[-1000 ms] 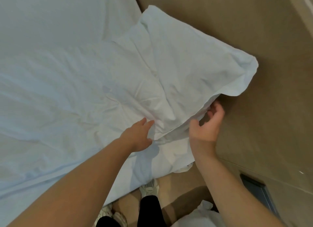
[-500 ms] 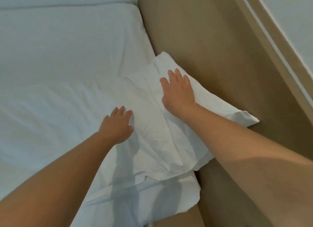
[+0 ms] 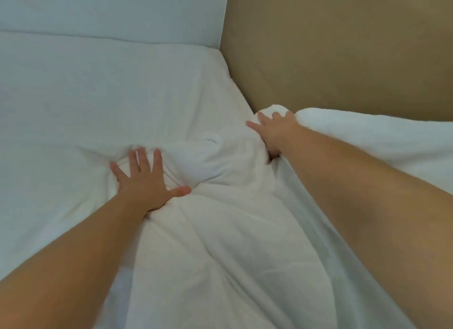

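Observation:
A white sheet (image 3: 235,250) lies bunched and wrinkled over the bed (image 3: 73,103), filling the lower middle of the view. My left hand (image 3: 144,179) presses flat on it with fingers spread, left of a raised lump of cloth. My right hand (image 3: 274,130) lies farther away at the bed's right edge, fingers pressing a fold of the sheet down beside the tan panel. The fingertips are partly hidden in the fabric. More white cloth (image 3: 382,142) billows up behind my right forearm.
A tan upholstered panel (image 3: 343,49) rises along the bed's right side. A pale wall (image 3: 110,7) stands behind the far edge of the mattress. The left part of the bed is smooth white sheet.
Both hands have moved farther across the bed. The flat corner of the sheet is now bunched into a lump between them, and my right hand has gone to the bed's edge by the panel.

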Available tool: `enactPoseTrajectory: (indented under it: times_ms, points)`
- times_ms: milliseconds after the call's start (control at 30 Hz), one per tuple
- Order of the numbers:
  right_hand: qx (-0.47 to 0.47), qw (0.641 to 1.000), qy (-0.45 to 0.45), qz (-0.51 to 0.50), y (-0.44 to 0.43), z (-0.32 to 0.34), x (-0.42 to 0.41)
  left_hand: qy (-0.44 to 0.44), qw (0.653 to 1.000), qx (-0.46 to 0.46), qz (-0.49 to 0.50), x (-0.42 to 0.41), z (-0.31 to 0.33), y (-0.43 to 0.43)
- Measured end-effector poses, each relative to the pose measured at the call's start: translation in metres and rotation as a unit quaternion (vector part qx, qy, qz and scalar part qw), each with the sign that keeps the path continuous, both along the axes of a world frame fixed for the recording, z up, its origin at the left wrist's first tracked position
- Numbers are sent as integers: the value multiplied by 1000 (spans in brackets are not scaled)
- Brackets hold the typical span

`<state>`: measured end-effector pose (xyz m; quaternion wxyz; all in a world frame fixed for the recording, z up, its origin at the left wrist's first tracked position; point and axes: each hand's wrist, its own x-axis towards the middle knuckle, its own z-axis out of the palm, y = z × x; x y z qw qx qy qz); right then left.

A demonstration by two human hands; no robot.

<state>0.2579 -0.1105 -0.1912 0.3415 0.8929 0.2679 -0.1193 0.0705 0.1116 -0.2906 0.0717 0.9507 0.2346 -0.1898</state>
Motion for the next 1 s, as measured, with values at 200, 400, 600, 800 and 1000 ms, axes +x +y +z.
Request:
enactPoseTrajectory:
  times_ms: [200, 400, 600, 800, 1000]
  points:
    - [13, 998, -62, -5, 7, -22, -21, -90, 992, 84, -31, 5, 3, 9]
    - [1, 966, -249, 72, -2, 110, -2, -363, 923, 118, -54, 29, 71, 50]
    - [-79, 951, -297, 25, -14, 98, 2, -230, 967, 67, 85, 30, 64, 25]
    - [39, 966, -252, 43, -40, 68, -17, -131, 991, 4, 22, 0, 20, -7]
    - [200, 946, -209, -147, -33, 109, -8, -194, 967, -68, -150, -4, 49, -65]
